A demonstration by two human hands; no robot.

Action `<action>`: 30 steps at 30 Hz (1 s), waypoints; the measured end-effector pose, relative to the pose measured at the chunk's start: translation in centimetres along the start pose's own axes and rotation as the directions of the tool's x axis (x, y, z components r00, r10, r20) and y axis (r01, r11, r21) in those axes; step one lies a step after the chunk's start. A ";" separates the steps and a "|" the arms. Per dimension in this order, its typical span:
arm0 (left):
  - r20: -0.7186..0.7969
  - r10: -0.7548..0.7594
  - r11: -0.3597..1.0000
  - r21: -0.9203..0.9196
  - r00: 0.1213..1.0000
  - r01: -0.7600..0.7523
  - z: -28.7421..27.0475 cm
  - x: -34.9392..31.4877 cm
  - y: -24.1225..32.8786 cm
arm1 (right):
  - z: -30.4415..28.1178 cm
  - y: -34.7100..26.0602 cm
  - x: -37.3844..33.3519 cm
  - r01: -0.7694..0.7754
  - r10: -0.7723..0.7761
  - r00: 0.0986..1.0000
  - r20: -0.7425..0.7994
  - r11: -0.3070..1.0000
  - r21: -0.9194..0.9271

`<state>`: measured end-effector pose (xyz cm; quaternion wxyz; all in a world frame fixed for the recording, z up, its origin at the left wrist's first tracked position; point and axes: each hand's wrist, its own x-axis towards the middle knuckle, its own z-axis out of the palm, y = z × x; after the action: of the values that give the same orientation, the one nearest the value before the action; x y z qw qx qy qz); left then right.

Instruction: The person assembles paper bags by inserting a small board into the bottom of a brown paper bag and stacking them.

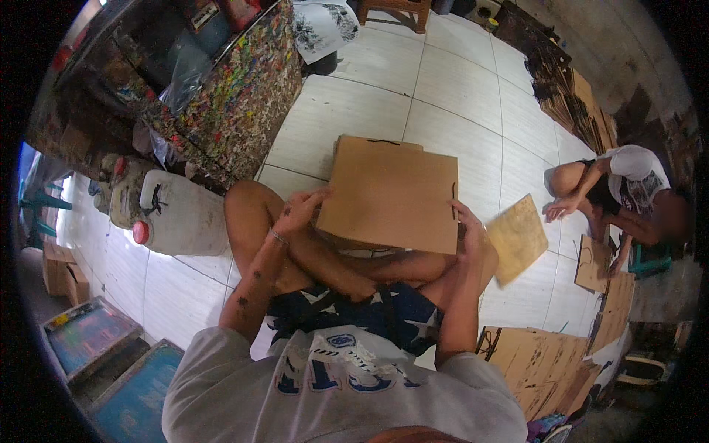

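Note:
A flat brown paper bag (391,196) with a dark cord handle at its right edge lies in front of my crossed legs. It rests on a stack of similar brown pieces, and another dark cord shows at the far edge. My left hand (301,210) pinches the bag's left edge, with the fingertips partly hidden. At the opposite edge, near the cord handle, my right hand (470,227) grips the bag between thumb and fingers. A yellowish-brown flat sheet (518,240) lies on the floor just beyond my right knee.
White jerrycans (185,214) stand to the left beside a paint-crusted block (236,92). Framed screens (92,336) lie at lower left. A co-worker (628,177) sits at right, handling a brown bag (592,264). More brown bags (535,362) cover the tiled floor (458,125) at lower right.

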<state>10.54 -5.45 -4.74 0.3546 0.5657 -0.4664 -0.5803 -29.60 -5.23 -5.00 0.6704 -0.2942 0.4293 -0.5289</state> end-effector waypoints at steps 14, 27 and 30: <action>0.417 0.337 0.128 0.868 0.844 -0.479 15.3 5.7 -3.8 | 1.1 6.4 -0.2 0.029 -0.107 0.994 -0.009 0.347 -0.937; 0.511 0.403 -0.383 0.848 0.759 -0.366 13.6 7.8 -10.7 | -25.0 -4.0 1.8 -0.677 -0.264 0.679 -0.685 0.133 -0.724; 0.404 0.225 0.126 0.890 0.887 -0.437 16.7 6.4 -3.4 | -25.5 -4.7 -0.5 -0.814 -0.189 0.557 -0.809 0.071 -0.577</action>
<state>-6.24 -8.08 -11.33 0.0012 0.4894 -0.8649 -0.1117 -54.37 -4.45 -12.55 0.1907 -0.2865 0.9389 0.0000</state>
